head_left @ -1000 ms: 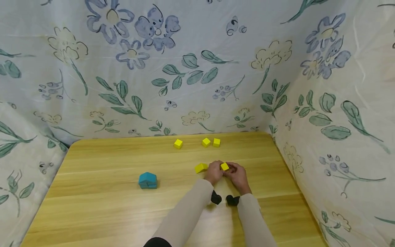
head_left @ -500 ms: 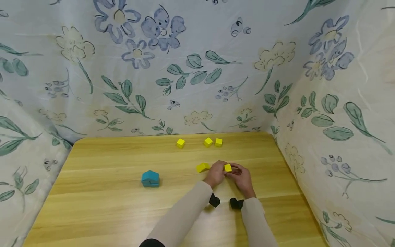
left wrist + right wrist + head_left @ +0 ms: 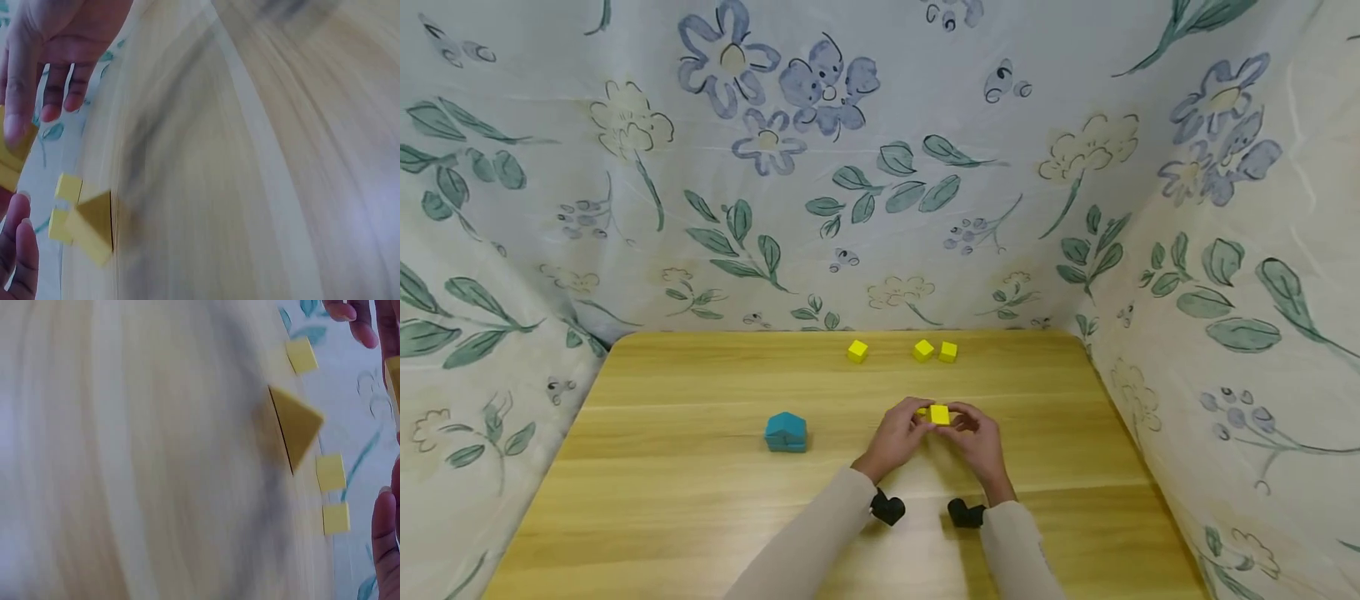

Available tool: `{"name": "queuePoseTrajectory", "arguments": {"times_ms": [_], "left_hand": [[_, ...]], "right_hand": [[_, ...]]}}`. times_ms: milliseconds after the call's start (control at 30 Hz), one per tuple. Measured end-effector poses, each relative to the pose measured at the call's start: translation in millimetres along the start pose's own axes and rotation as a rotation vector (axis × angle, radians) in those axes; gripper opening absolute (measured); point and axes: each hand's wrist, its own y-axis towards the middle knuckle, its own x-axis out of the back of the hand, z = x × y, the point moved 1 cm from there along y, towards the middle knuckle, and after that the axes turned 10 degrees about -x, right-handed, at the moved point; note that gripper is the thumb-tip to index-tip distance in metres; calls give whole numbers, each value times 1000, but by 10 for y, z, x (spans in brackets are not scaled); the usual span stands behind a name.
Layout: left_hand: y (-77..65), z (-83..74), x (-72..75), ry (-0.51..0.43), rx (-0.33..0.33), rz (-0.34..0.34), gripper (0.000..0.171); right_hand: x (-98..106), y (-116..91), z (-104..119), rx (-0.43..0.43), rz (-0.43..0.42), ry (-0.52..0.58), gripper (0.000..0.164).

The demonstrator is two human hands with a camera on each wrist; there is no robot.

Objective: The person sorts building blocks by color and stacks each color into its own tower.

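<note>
A small yellow cube [image 3: 939, 415] is held up over the table between the two hands. My left hand [image 3: 897, 435] pinches it from the left with thumb and fingertips. From the other side my right hand [image 3: 980, 439] grips it too. In the left wrist view the held yellow piece [image 3: 14, 153] shows a line across it, partly behind a thumb; whether it is two pieces I cannot tell. A yellow triangular block [image 3: 296, 427] stands on the table beyond the hands, and the head view shows only a sliver of it behind the left hand.
Several yellow blocks lie on the wooden table [image 3: 685, 500]: one cube [image 3: 857, 351] and two more, a left cube [image 3: 923, 350] and a right cube [image 3: 948, 352], near the far edge. A teal house-shaped block group [image 3: 786, 432] stands to the left. Floral cloth [image 3: 850, 208] hangs behind.
Both hands have shifted a little left relative to the table, the left hand coming in front of the triangular block. They still hold the cube. The head view has turned slightly left.
</note>
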Motion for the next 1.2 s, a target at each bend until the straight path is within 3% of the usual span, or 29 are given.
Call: {"name": "queuePoseTrajectory", "arguments": {"times_ms": [200,367,633,767,967,1200], "left_hand": [[-361,132,305,-14,24,-53,36],[-628,260,448,6,17,-111,35],[-1019,380,571,53,120,-141,36],[-1118,444,587,69,117,-156,36],[-1192,489,587,19,123,-208,35],[-1195,530,583,-1,168,-195,35]], "right_hand": [[-377,-141,94,36,43,-11,34],[-667,-224,91,81,84,-26,32],[-1022,-319,53,2,261,1,32],[-1135,-330,39,-18,298,29,32],[-1238,-339,49,-58,317,40,32],[-1266,-330,36,-30,315,15,33]]}}
